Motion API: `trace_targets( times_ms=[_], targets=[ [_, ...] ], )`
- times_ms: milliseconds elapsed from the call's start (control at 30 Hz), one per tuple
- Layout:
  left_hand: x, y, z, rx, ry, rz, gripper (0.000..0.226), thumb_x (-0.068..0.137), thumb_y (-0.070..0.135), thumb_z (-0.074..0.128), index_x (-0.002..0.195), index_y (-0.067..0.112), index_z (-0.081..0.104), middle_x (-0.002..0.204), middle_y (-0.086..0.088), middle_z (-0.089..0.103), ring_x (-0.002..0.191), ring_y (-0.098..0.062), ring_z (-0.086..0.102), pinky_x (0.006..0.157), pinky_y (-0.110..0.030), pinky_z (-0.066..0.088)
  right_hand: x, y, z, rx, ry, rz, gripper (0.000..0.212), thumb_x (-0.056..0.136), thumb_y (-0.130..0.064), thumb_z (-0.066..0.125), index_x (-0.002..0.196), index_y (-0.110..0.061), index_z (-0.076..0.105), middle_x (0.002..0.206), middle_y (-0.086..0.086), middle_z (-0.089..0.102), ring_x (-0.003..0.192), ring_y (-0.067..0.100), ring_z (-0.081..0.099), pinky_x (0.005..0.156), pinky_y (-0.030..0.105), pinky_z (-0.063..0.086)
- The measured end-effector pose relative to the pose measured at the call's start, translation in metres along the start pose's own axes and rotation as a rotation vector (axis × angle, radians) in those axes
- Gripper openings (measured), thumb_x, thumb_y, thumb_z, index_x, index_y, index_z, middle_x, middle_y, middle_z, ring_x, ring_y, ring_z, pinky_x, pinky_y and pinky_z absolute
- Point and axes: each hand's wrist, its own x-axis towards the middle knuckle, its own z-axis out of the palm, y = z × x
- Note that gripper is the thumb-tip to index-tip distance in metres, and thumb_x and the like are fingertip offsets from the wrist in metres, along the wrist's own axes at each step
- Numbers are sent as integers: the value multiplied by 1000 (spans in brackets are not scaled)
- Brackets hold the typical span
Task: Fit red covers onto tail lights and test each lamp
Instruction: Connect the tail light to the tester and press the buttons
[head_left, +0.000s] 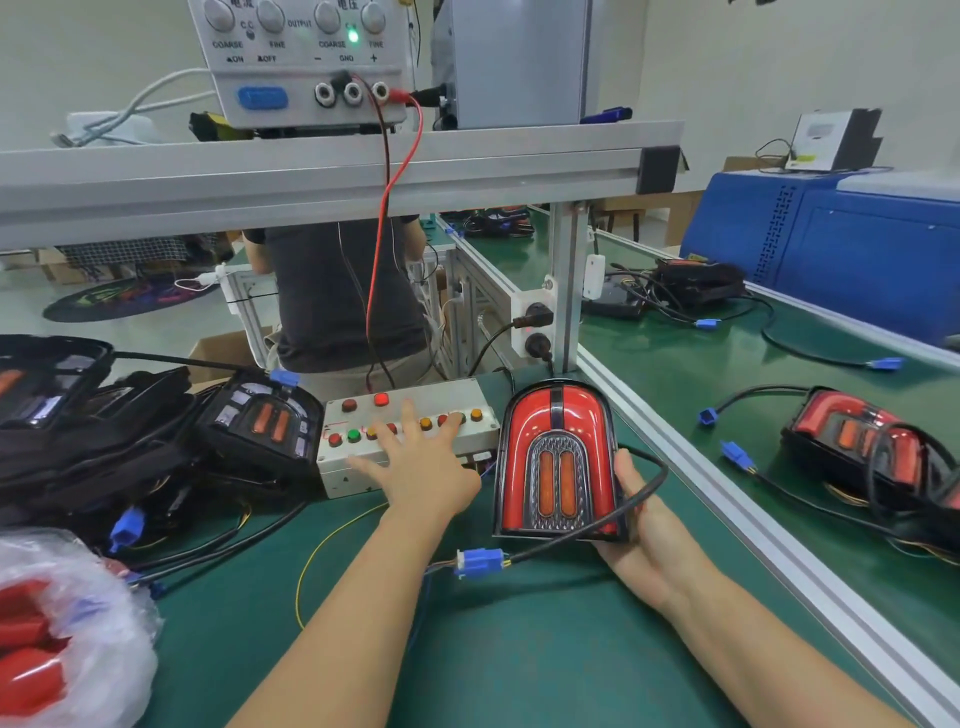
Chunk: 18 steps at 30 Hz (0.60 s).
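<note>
Red-covered tail light (558, 462) gripped upright in right hand (641, 525) for viewing, left hand (421, 462) splayed flat over button box (410, 431) to test.

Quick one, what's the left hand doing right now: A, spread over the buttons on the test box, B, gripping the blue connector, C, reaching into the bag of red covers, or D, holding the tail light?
A: the left hand lies with fingers spread across the buttons of the test box, while the right hand holds the tail light.
</note>
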Motion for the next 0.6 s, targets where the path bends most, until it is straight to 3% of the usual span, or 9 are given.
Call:
trace_targets(
  times_ms=[200, 400, 500, 600],
  targets=[
    [1, -4, -7, 142, 58, 106, 74, 80, 35, 55, 146, 44, 23, 161, -4, -6, 144, -35, -17, 104, -69, -13, -1, -2, 0, 6, 3, 21, 40, 82, -50, 55, 87, -19, 81, 106, 10, 75, 89, 20, 73, 75, 34, 60],
    [1, -6, -8, 181, 71, 130, 72, 81, 34, 55, 146, 42, 24, 161, -6, -3, 145, -36, -14, 106, -68, -12, -2, -2, 2, -5, 21, 27, 39, 81, -48, 56, 84, -18, 81, 102, 10, 75, 85, 21, 74, 73, 36, 60],
    [0, -6, -7, 229, 116, 163, 71, 82, 33, 57, 145, 42, 26, 161, -7, 0, 145, -36, -12, 106, -68, -12, -3, -2, 1, 2, 33, 23, 45, 81, -48, 56, 101, -14, 77, 106, 12, 74, 86, 23, 73, 69, 37, 60],
    [0, -4, -8, 289, 169, 197, 68, 83, 31, 58, 144, 40, 31, 160, -8, 4, 146, -36, -9, 106, -68, -13, -3, -4, 2, -4, 55, 33, 54, 81, -47, 56, 116, -9, 69, 113, 15, 71, 91, 26, 70, 84, 42, 54]
  ],
)
